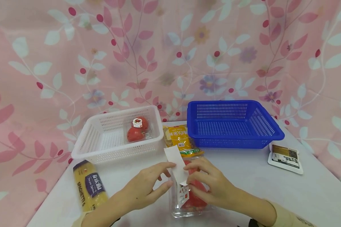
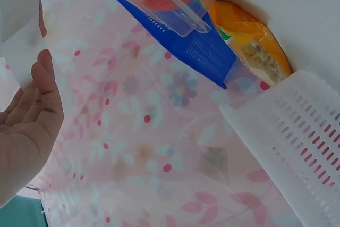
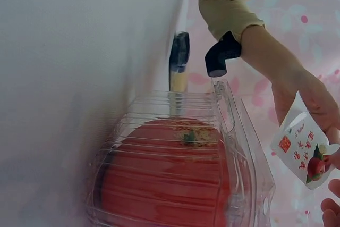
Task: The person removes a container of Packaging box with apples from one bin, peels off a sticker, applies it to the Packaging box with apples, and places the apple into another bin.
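Both hands hold a white sticker label strip (image 1: pixel 176 167) over a clear plastic box (image 1: pixel 184 213) of red apples (image 1: pixel 197 192). My left hand (image 1: pixel 145 186) has its index fingertip at the strip's left edge and its thumb lower beside it. With curled fingers, my right hand (image 1: pixel 211 183) pinches the strip's right edge, where a flap is folded over. In the right wrist view the printed label (image 3: pixel 305 147) shows "APPLE" and a red fruit picture. The box lid (image 3: pixel 239 158) is on. The left wrist view shows the strip's blank side (image 2: pixel 21 35).
A white basket (image 1: pixel 119 148) at the back left holds another box of apples (image 1: pixel 136 134). A blue basket (image 1: pixel 233 142) stands back right, with a yellow food bag (image 1: pixel 180 138) between them. Spaghetti (image 1: pixel 91 189) lies left; a white-edged packet (image 1: pixel 285 159) lies right.
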Motion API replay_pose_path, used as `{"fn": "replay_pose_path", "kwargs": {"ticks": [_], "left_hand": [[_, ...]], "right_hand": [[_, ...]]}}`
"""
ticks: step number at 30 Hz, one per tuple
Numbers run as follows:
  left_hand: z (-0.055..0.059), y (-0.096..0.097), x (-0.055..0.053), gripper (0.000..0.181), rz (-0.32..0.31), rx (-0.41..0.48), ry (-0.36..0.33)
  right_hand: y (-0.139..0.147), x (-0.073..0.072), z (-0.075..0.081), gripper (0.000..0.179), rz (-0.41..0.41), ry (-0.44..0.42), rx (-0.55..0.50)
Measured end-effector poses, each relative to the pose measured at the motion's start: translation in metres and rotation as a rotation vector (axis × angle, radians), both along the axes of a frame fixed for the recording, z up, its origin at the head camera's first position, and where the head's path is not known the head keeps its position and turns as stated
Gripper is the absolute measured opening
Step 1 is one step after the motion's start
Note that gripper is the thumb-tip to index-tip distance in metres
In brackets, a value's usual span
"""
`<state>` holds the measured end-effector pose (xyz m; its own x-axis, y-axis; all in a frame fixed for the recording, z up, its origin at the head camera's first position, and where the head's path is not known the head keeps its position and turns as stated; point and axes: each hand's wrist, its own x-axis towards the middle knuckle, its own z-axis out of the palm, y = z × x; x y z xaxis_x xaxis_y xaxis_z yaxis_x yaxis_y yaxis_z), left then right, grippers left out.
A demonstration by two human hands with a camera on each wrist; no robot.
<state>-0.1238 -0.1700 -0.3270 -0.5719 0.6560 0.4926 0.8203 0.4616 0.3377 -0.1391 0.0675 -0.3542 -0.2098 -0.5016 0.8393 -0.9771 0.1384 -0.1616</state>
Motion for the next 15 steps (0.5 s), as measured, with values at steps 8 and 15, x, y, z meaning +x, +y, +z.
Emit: {"fn": "replay_pose_path", "kwargs": {"ticks": [8, 15], "left_hand": [[-0.001, -0.007, -0.003, 0.024, 0.102, 0.160, -0.050], [-0.001, -0.012, -0.006, 0.018, 0.165, 0.239, 0.056]], "right_hand": [[0.001, 0.002, -0.001, 0.010, 0.029, 0.038, 0.047], [0.002, 0.006, -0.003, 0.002, 0.041, 0.027, 0.098]]}}
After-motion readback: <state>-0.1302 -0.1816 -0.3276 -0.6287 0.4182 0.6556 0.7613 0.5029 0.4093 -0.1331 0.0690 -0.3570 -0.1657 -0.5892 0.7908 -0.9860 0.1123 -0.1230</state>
